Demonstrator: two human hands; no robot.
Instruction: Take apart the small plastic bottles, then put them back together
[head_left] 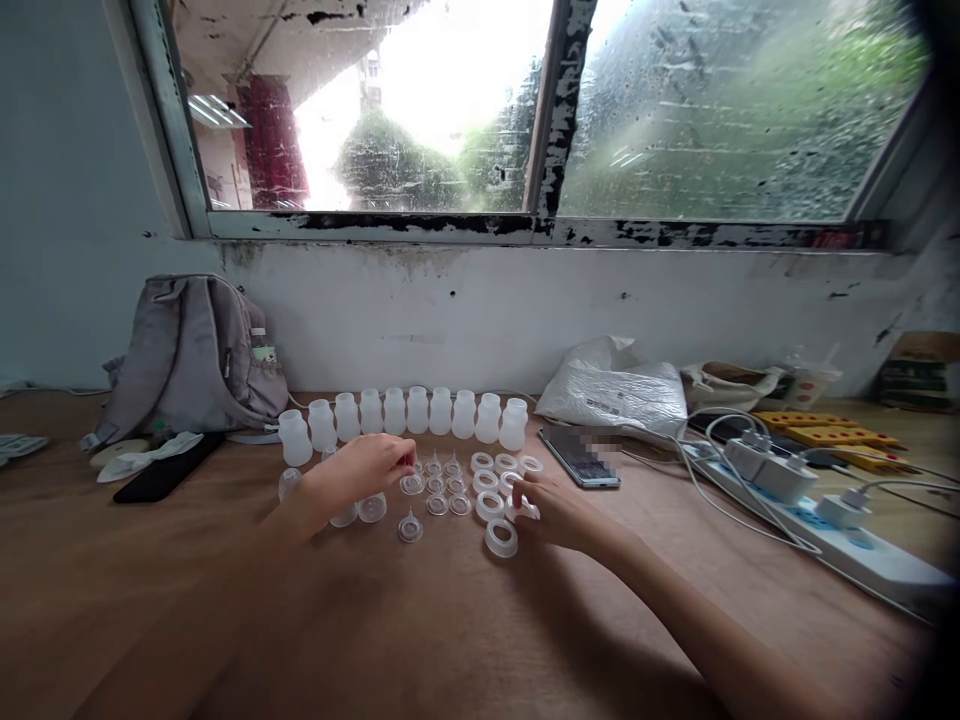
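My left hand [385,460] reaches over the middle of the table with its fingers pinched on the tip of a clear bottle nipple [412,485]. More clear nipples [436,503] stand in short rows to its right, and a single one [410,527] sits nearer me. Between thumb and fingers, my right hand [546,508] grips a white bottle ring [526,512], which looks tilted. Other white rings [501,538] lie flat beside that hand. Clear domed caps [372,508] are partly hidden by my left wrist and forearm.
Frosted baby bottles [418,410] form a curved row behind the parts. A phone [581,458] and a silvery bag [615,385] lie back right, near a power strip [847,530] with cables. A grey backpack [191,350] and a black pouch [169,470] are left.
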